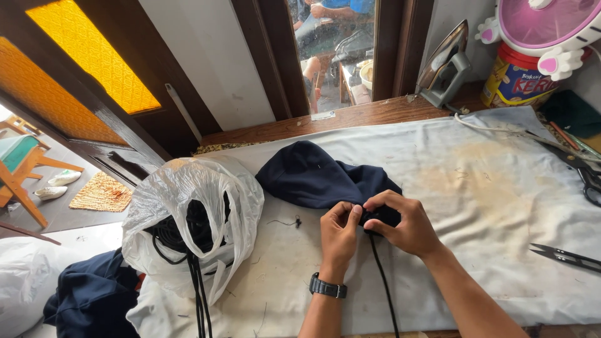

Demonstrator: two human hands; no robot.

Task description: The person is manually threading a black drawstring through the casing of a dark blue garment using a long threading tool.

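Both hands pinch at one spot: left hand [339, 233] and right hand [400, 223], fingers closed on the near edge of the navy garment [316, 175], mid-table on the grey cloth [488, 188]. Looks like threading the black cord [383, 281] into the hem. Next move needs a firm push and regrip. Cord's long axis runs near-far, far end at the fingers.

Single head view, looking steeply down and forward from wearer's eye height. Close range: forearms entering at bottom centre, padded work cloth [476, 188] filling lower right. Facing window [332, 50] at top centre, open door at upper left.
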